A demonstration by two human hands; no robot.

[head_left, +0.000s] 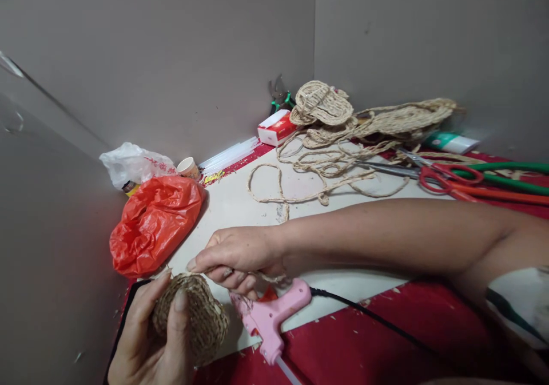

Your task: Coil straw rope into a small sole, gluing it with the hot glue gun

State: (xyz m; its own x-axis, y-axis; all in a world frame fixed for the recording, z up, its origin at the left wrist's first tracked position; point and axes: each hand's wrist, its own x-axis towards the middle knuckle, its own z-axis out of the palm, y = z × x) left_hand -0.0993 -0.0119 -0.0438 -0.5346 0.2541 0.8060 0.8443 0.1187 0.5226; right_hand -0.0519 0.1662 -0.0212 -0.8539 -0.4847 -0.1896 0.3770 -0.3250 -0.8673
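My left hand [148, 330] grips a small coiled rope basket [199, 316] at the lower left, thumb on the near side and fingers round the far rim. Pinched in my right hand [240, 256] is a strand of straw-coloured rope [268, 277], which meets the basket's upper edge by the fingertips. My right fingers are closed, and the strand runs back under the palm. Just below the right hand lies a pink hot glue gun [274, 319], with a clear glue stick [288, 370] in its back end and a black cord leading right.
A red plastic bag [156, 225] stands left, near a white bag [135, 165] and a paper cup [187, 168]. Glue sticks [231, 155], a red-white box [277, 127] and pliers [281, 96] lie behind. Rope coils [321, 104], scissors [446, 176] and a tube [452, 142] occupy the right.
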